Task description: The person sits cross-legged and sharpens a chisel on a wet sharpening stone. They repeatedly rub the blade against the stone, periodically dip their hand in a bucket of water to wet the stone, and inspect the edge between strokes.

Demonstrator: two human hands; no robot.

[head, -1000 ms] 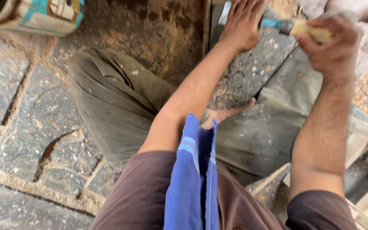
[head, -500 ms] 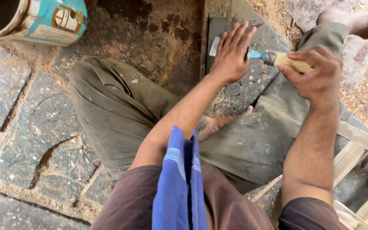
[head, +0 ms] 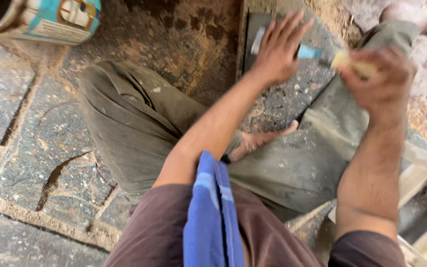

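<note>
Pressing flat with spread fingers, the left hand (head: 278,49) holds down the dark stone slab (head: 277,99), which lies on the ground between the legs. The right hand (head: 379,81) is closed around the pale handle of a chisel (head: 322,54), whose blue part points to the left hand. Compared with half a second ago, the right hand sits a little further from the left and is blurred, so the work on the slab goes on. The paint can (head: 50,20) stays at top left.

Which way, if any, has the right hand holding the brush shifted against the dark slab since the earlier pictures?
Cannot tell: the camera itself moved, and the right hand with the brush stays at the dark slab's right edge.
</note>
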